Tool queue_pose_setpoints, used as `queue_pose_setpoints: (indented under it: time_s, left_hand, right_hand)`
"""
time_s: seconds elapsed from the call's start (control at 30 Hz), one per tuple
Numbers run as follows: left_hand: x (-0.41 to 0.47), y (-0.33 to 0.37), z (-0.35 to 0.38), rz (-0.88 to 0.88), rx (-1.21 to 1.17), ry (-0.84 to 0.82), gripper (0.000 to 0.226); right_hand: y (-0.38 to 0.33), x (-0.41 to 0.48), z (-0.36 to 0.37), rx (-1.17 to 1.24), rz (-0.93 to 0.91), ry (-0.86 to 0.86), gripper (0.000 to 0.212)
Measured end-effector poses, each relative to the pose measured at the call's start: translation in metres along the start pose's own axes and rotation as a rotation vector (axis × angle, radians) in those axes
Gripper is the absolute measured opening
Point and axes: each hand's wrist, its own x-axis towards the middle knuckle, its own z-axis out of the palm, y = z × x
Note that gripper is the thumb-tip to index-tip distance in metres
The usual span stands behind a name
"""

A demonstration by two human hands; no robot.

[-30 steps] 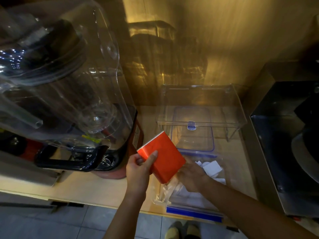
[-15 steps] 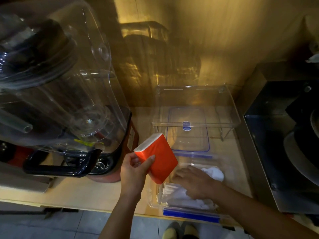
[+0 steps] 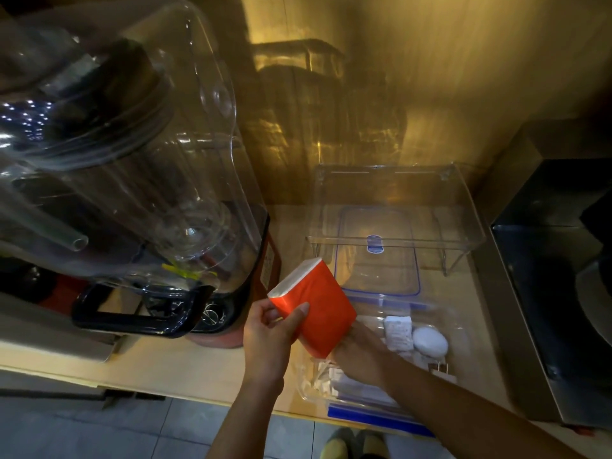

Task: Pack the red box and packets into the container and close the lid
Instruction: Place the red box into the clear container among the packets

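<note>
The red box [image 3: 319, 313] with a white end is tilted above the left rim of the clear container [image 3: 460, 329] with blue clips, at the counter's front edge. My left hand [image 3: 275, 339] grips the box from below. Inside the container, my right hand [image 3: 359, 354] rests on white packets [image 3: 399, 332], partly hidden behind the box; whether it holds one I cannot tell. A round white item [image 3: 430, 342] lies beside the packets. The blue-rimmed clear lid [image 3: 377, 253] lies flat behind the container, under a clear stand.
A large blender [image 3: 132, 180] in a clear sound cover fills the left of the wooden counter [image 3: 185, 362]. A clear acrylic stand [image 3: 394, 207] straddles the lid. A dark steel appliance [image 3: 559, 286] stands at the right. My shoes show on the tiled floor below.
My right hand has moved about among the packets in the container, uncovering the round white item. The red box stays in my left hand, tilted a little lower toward the container.
</note>
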Motion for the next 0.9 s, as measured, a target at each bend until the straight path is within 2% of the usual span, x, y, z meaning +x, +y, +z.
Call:
queue_pose_setpoints:
  time_s: [0.07,0.13,0.23,0.37,0.53,0.67,0.77,0.83,0.9]
  left_hand:
    - [0.000,0.001,-0.001,-0.001,-0.008,0.002,0.031]
    - [0.001,0.003,-0.001,-0.007,-0.020,-0.007,0.030]
    - [0.002,0.004,0.003,-0.029,-0.035,-0.012,0.029]
    - [0.005,0.006,0.010,-0.016,0.038,-0.032,0.030]
    - [0.010,0.009,0.016,0.173,0.406,-0.185,0.048]
    - [0.015,0.004,0.030,0.461,0.766,-0.336,0.061]
    - [0.024,0.001,0.043,0.466,0.950,-0.530,0.060]
    - [0.031,-0.001,0.051,0.440,1.082,-0.650,0.051]
    - [0.039,-0.004,0.059,0.495,1.182,-0.720,0.042]
  right_hand:
    - [0.008,-0.004,-0.001,-0.104,-0.128,0.086,0.019]
    - [0.018,-0.013,-0.002,-0.094,-0.210,0.042,0.019]
    - [0.029,-0.028,-0.003,0.116,-0.160,-0.064,0.023]
    - [0.039,-0.045,0.005,0.016,-0.147,-0.157,0.029]
    - [0.048,-0.058,0.019,-0.043,-0.129,-0.097,0.028]
    - [0.046,-0.061,0.021,0.009,-0.137,-0.043,0.040]
    - [0.049,-0.063,0.019,0.042,-0.128,-0.036,0.042]
    - [0.052,-0.065,0.021,0.020,-0.096,-0.054,0.048]
    - [0.056,-0.065,0.024,-0.049,-0.066,-0.064,0.054]
